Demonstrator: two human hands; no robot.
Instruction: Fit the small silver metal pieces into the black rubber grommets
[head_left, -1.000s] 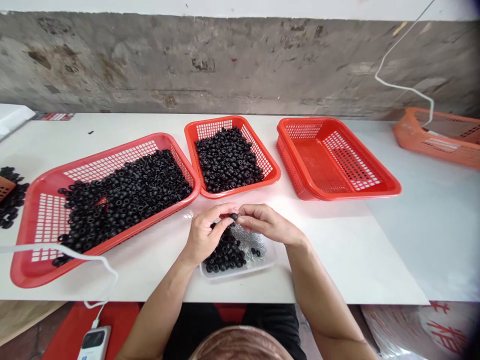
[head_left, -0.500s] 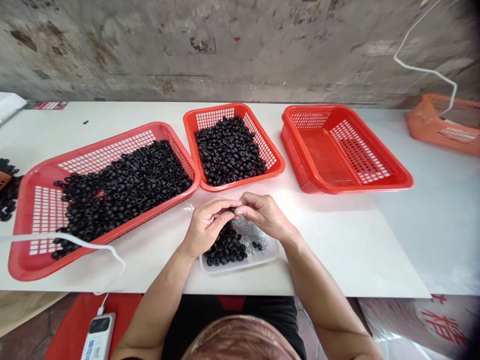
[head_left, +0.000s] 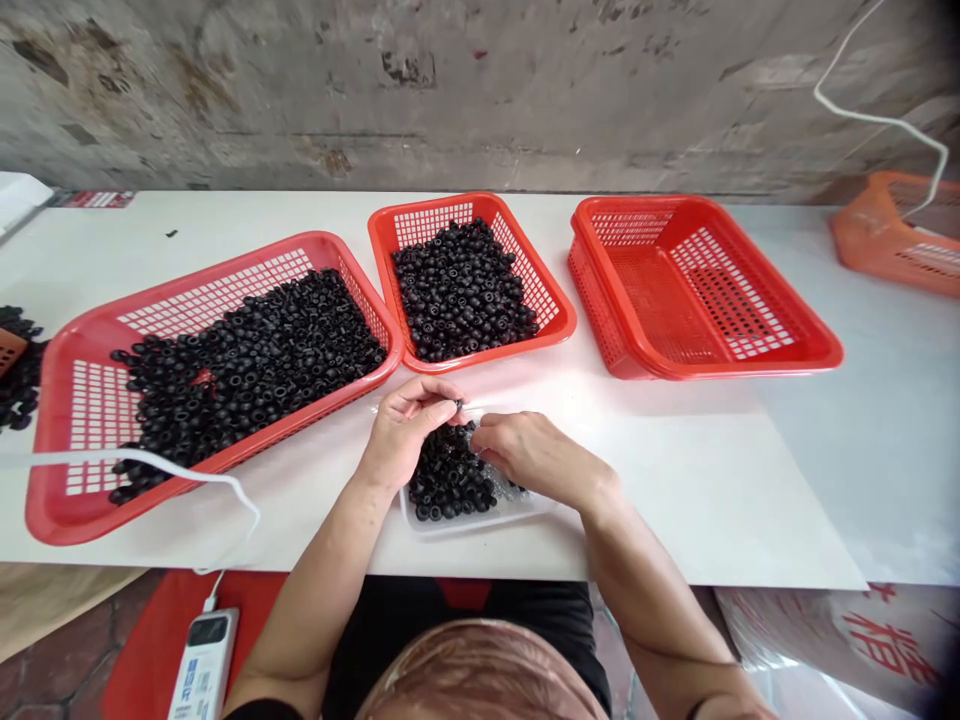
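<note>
My left hand (head_left: 401, 435) pinches a small black ring-like part (head_left: 459, 405) between thumb and fingertips, above a shallow clear plastic tray (head_left: 469, 527). Inside the tray, a heap of small black round parts (head_left: 446, 482) lies on the left side. Small shiny clear pieces (head_left: 501, 488) lie on the right, partly covered by my right hand (head_left: 538, 455). That hand reaches down into the tray with its fingers bent and drawn together at the clear pieces. Its fingertips are mostly hidden, so what they hold cannot be made out.
Two red baskets, a long one (head_left: 71, 515) at left and a smaller one (head_left: 484, 358) behind the tray, hold many black parts. Stacked red baskets (head_left: 720, 372) stand at right, an orange basket (head_left: 870, 235) beyond. A white cable (head_left: 176, 480) crosses the left basket; a power bank (head_left: 202, 665) sits below.
My hands were together at the black part; now my right hand has left it and dipped into the tray over the clear pieces. My left hand keeps the part, slightly further left.
</note>
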